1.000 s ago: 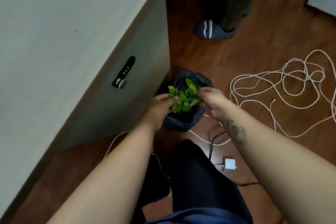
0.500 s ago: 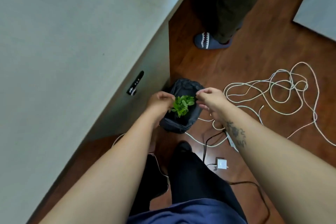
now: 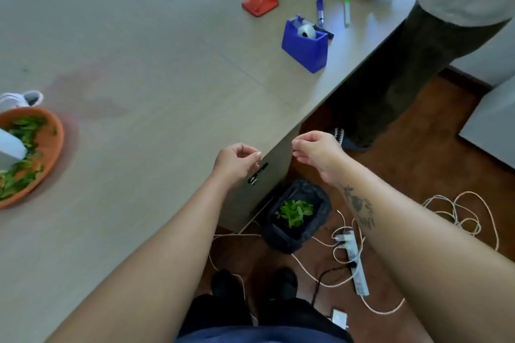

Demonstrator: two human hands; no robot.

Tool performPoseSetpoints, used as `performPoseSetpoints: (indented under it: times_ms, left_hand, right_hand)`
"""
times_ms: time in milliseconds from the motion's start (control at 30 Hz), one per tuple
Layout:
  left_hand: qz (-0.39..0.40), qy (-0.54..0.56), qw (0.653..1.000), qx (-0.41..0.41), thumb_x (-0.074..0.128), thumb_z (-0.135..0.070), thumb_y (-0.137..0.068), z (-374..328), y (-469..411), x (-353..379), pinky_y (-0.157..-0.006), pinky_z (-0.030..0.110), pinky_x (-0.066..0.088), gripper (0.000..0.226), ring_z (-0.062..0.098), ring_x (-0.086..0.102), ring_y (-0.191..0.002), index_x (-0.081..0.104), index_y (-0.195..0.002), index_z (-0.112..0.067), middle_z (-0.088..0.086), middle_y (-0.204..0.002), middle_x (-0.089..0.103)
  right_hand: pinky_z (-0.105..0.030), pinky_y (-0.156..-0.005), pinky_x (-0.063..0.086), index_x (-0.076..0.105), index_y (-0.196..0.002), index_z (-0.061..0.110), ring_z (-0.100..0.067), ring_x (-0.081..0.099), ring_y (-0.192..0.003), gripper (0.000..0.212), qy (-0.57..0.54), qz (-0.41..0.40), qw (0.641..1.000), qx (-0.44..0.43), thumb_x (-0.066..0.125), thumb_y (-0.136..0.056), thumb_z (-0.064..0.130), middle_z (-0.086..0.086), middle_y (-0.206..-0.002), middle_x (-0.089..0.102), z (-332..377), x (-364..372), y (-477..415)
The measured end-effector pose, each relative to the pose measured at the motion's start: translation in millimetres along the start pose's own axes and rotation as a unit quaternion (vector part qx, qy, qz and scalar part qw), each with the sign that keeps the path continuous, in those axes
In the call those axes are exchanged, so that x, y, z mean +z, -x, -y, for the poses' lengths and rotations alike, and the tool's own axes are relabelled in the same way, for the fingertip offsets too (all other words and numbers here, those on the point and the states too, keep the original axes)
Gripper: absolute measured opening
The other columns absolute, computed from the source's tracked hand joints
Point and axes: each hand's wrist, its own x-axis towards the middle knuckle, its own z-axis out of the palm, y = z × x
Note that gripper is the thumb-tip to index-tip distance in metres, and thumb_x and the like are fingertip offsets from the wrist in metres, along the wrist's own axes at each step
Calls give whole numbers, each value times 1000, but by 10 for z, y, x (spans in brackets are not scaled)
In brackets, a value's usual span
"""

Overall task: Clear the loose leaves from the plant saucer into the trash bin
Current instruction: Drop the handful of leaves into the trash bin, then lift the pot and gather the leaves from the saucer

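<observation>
Both hands, left (image 3: pixel 237 160) and right (image 3: pixel 316 152), loosely curled, each grip empty. Saucer (image 3: pixel 54 142) holds more leaves (image 3: pixel 23 131); bin (image 3: pixel 320 198) far, carried leaves may spill among floor cables (image 3: pixel 457 211).

Saucer (image 3: pixel 51 145) — cut off at left edge.

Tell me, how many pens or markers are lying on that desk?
2 clearly: a purple marker just behind the blue tape dispenser, and a green-capped one to its right. A dark one may lie partly hidden behind the dispenser.
</observation>
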Motion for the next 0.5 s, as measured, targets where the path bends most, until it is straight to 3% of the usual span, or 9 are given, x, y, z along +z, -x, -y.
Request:
performPoseSetpoints:
  times_ms: [100, 200, 500]
  left_hand:
    - [-49, 7, 999, 2, 67, -24, -89, 14, 105, -378, -72, 27, 55, 20, 14, 64, -72, 66, -94, -4, 6, -89, 72]
    - [-99, 26, 995, 4, 66, -29, -89, 77, 206, -888, -77, 33, 56, 21, 14, 63, -71, 65, -87, -7, 4, -86, 72]
    - [-250, 31, 968, 15, 64, -31, -86, 479, 431, -2691, -73, 39, 56, 21, 15, 63, -68, 67, -76, -13, 3, -77, 73]
  right_hand:
    - [-29, -75, 58, 65, -87, 14, -19, 67, -81, 3, 42, 28, 999, -17, 68, -85, 14, -7, -89, 69, 170, 313, -4]
    - [-31, -79, 57, 65, -87, 14, -21, 66, -83, 4, 87, 77, 993, -36, 68, -86, 16, -7, -89, 68, 319, 795, 86]
    - [-30, -68, 50, 62, -81, 13, -19, 56, -71, 7, 154, 184, 965, -102, 63, -87, 10, -1, -72, 58, 675, 2651, 395]
